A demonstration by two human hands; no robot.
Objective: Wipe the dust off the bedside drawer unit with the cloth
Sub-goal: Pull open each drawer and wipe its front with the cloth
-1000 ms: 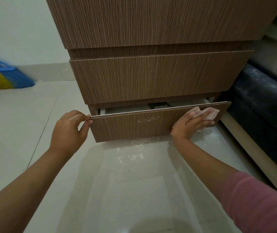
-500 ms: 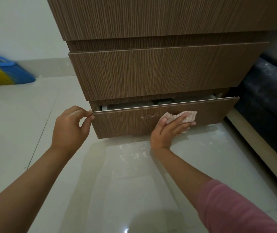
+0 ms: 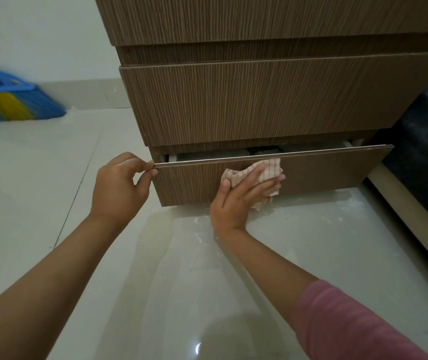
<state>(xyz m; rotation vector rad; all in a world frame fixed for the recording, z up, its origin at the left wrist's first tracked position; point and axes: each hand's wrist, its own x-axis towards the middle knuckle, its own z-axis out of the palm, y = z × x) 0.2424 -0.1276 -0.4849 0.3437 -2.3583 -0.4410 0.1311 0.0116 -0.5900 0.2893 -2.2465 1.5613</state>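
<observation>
The brown wood-grain drawer unit (image 3: 259,100) fills the upper middle of the view. Its bottom drawer (image 3: 324,172) is pulled out a little. My left hand (image 3: 119,188) pinches the top left corner of that drawer's front. My right hand (image 3: 239,201) presses a pale checked cloth (image 3: 265,170) flat against the middle of the drawer front, fingers spread over it. Part of the cloth is hidden under my palm.
A blue and yellow broom head (image 3: 10,105) lies on the floor at the far left by the white wall. A dark upholstered bed edge (image 3: 423,157) stands right of the unit. Glossy pale floor tiles (image 3: 51,190) show white dust specks below the drawer.
My right hand has slid the cloth leftward along the drawer front, from its right end to the middle. The white marks on the front are gone. My left hand keeps its hold.
</observation>
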